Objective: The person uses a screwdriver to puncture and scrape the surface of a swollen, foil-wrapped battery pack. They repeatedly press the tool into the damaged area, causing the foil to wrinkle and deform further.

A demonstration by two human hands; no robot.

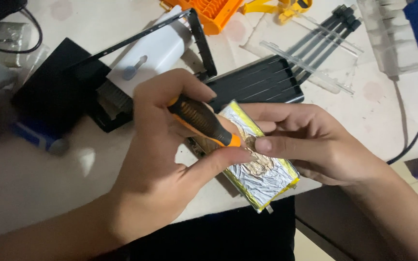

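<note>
We noted the pale table (pixel 35 169), with a black frame (pixel 201 41) far left. Near centre lay the foil-wrapped battery pack (pixel 262 176); our right hand (pixel 315 145) pinched its far edge, and our left hand (pixel 165 159) was closed around an orange-and-black screwdriver (pixel 204 121), tip on the pack.

A foil-wrapped battery pack (pixel 262 169) lies at table (pixel 35 174) centre, between two hands. At 12 o'clock sits a dark flat device (pixel 257 84); at 11, a frame (pixel 199 38) over a white charger (pixel 158 50); at 1, clear strips (pixel 306 60).
</note>
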